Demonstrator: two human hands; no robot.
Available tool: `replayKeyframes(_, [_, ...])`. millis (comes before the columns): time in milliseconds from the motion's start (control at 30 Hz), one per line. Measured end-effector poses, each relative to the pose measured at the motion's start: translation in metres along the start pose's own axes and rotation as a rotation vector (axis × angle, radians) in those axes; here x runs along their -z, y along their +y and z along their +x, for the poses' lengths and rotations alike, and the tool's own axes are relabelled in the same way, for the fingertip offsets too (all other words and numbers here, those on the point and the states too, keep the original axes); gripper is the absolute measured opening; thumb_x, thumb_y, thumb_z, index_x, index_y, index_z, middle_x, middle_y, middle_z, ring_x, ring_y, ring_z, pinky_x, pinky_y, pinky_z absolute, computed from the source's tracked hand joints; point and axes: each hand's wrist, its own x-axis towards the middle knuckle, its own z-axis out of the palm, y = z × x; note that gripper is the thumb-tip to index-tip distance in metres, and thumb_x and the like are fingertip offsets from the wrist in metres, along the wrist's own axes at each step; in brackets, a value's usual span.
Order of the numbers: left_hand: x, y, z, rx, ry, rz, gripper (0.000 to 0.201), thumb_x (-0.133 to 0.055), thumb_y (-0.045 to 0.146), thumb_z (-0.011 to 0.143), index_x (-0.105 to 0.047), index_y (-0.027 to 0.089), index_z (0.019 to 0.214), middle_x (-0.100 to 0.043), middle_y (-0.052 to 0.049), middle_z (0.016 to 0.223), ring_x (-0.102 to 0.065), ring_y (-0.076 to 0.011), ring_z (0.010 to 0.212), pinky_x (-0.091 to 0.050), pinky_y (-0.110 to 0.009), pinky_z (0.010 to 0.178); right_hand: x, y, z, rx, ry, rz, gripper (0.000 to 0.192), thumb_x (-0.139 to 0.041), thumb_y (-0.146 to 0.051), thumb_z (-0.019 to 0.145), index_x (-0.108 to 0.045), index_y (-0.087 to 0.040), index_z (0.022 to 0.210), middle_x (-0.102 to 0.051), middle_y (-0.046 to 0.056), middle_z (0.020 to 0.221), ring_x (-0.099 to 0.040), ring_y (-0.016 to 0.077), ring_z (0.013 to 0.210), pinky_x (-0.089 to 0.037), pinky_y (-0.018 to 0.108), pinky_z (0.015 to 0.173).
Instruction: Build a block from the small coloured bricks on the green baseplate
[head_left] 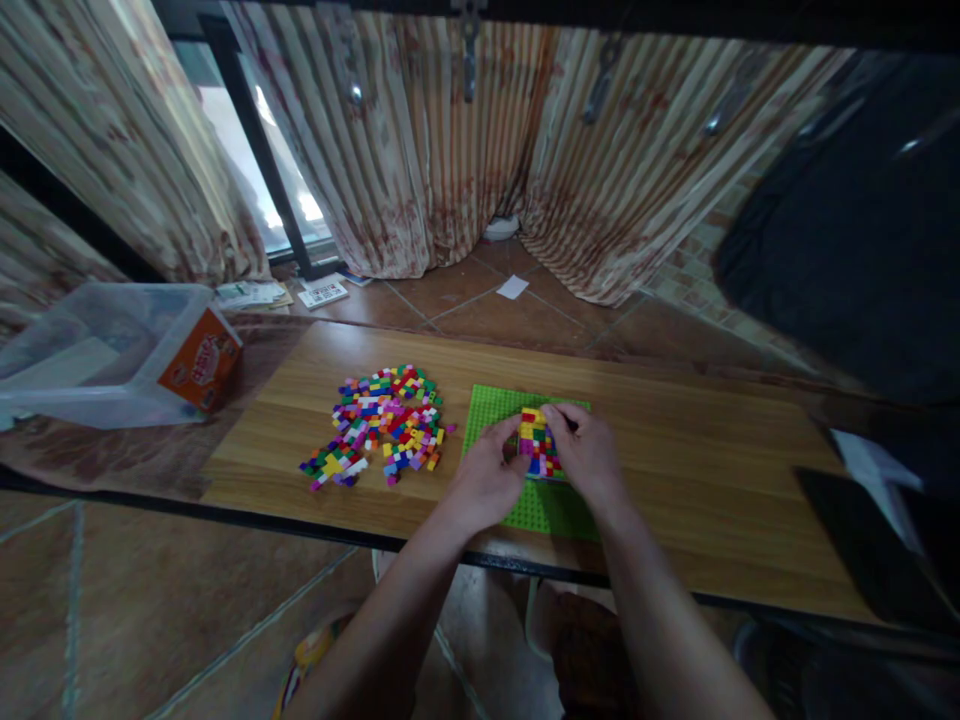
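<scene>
A small block of stacked multicoloured bricks (535, 443) stands on a green studded baseplate (491, 412) on the wooden table. My left hand (486, 475) holds the block's left side. My right hand (585, 450) grips its right side and top, with the fingers over the upper edge. A loose pile of multicoloured bricks (382, 422) lies on the table just left of the baseplate, a short way from my left hand.
A clear plastic tub with an orange label (120, 350) stands at the table's far left. A dark flat object (870, 545) and a white paper (874, 465) lie at the right end. Curtains and a tiled floor lie beyond the wooden table (712, 470).
</scene>
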Motion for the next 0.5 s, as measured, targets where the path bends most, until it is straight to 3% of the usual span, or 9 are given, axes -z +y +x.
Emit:
replayKeyframes(200, [0.002,-0.002,0.002,0.061,0.042,-0.061,0.037,-0.060,0.013,0.076,-0.071,0.019,0.111,-0.073,-0.008,0.109,-0.065,-0.0228,0.093,-0.050,-0.036,0.090,0.009,-0.005,-0.003,-0.052,0.118,0.074,0.048,-0.039,-0.051,0.094,-0.074,-0.018,0.090,-0.076,0.012,0.095,-0.068,0.0260,0.090,-0.049,0.039,0.082])
replayKeyframes(367, [0.009,-0.004,0.002,0.105,0.093,0.082,0.040,-0.058,0.018,0.080,-0.066,0.014,0.119,-0.070,-0.011,0.113,-0.066,-0.0221,0.090,-0.051,-0.034,0.083,0.012,-0.009,-0.007,-0.067,0.164,0.114,0.049,-0.043,-0.053,0.093,-0.075,-0.016,0.093,-0.076,0.014,0.097,-0.068,0.0273,0.090,-0.049,0.039,0.082])
replayKeyframes(500, [0.025,0.002,0.005,0.065,0.183,0.224,0.034,-0.056,0.016,0.081,-0.068,0.015,0.113,-0.072,-0.010,0.107,-0.066,-0.0194,0.085,-0.052,-0.031,0.081,0.012,-0.012,-0.009,-0.082,0.154,0.104,0.047,-0.045,-0.054,0.092,-0.075,-0.017,0.091,-0.076,0.012,0.095,-0.068,0.0271,0.088,-0.049,0.038,0.080])
